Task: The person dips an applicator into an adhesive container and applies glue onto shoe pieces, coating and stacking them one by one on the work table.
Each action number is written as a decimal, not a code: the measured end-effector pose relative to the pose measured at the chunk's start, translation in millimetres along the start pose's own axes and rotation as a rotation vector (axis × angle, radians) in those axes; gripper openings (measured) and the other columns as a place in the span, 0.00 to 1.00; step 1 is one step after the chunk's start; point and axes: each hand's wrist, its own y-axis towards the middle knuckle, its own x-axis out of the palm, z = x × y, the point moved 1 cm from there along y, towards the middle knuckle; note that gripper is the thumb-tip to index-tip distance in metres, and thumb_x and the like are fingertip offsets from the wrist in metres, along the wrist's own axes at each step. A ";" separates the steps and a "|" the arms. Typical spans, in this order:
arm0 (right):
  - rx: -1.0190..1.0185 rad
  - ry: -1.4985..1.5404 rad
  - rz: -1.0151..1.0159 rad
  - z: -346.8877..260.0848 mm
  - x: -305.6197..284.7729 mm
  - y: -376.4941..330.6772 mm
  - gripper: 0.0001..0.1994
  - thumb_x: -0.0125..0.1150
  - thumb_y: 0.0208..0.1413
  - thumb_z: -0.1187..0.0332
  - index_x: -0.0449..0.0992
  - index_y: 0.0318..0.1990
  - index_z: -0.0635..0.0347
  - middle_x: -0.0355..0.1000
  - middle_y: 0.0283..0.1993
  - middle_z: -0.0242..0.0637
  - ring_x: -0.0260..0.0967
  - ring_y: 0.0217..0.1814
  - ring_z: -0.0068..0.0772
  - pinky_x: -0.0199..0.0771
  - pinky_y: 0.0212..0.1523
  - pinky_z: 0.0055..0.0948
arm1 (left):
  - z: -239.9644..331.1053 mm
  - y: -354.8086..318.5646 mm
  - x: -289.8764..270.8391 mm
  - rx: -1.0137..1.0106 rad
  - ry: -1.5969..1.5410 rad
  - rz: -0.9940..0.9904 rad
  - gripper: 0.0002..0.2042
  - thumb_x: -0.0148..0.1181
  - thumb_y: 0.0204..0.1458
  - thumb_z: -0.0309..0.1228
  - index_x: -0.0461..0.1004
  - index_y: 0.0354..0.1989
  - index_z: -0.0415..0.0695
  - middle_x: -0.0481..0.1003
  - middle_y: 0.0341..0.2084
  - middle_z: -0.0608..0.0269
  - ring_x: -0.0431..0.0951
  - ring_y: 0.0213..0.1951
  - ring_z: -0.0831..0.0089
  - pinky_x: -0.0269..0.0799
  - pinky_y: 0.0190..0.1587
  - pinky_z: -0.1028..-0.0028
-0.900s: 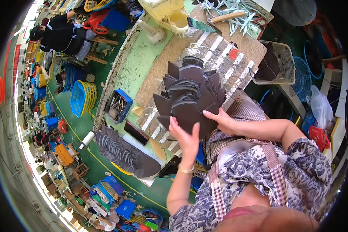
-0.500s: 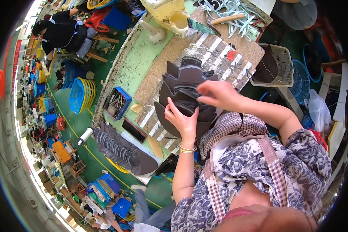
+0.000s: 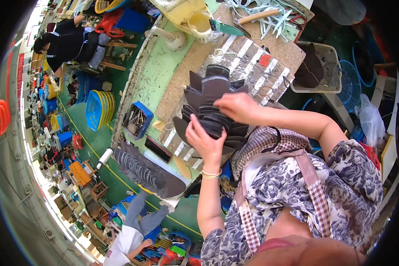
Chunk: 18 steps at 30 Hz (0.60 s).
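A fanned stack of flat, dark sole-shaped pieces (image 3: 215, 88) lies on the striped work board (image 3: 241, 53). My left hand (image 3: 205, 139) is wrapped around the near part of the stack, thumb on one side and fingers on the other. Over the middle of the stack, the fingers of my right hand (image 3: 237, 107) are drawn together in a pinch at the edges of the pieces; whatever is between the fingertips is hidden. Another overlapping row of similar dark pieces (image 3: 148, 170) rests at the bench's near left corner.
Left of the board are a blue tray of tools (image 3: 138, 119) and a dark phone (image 3: 158, 149). A yellow container (image 3: 181, 13), a green-bladed tool (image 3: 229, 28) and pale strips (image 3: 270, 20) sit at the back. A white basket (image 3: 326, 71) stands right. Co-workers are at left.
My right hand has shifted slightly left over the stack, and more piece edges show fanned between my hands. At lower left, a person in a white top has come into fuller view.
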 end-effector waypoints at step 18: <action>0.054 -0.221 -0.293 13.1 19.5 7.6 0.19 0.60 0.44 0.52 0.74 0.37 0.57 0.73 0.33 0.38 0.69 0.41 0.42 0.72 0.39 0.39 | -20.5 -36.8 3.5 -0.065 -0.060 -0.080 0.50 0.72 0.30 0.38 0.47 0.62 0.35 0.58 0.54 0.43 0.58 0.51 0.49 0.52 0.55 0.56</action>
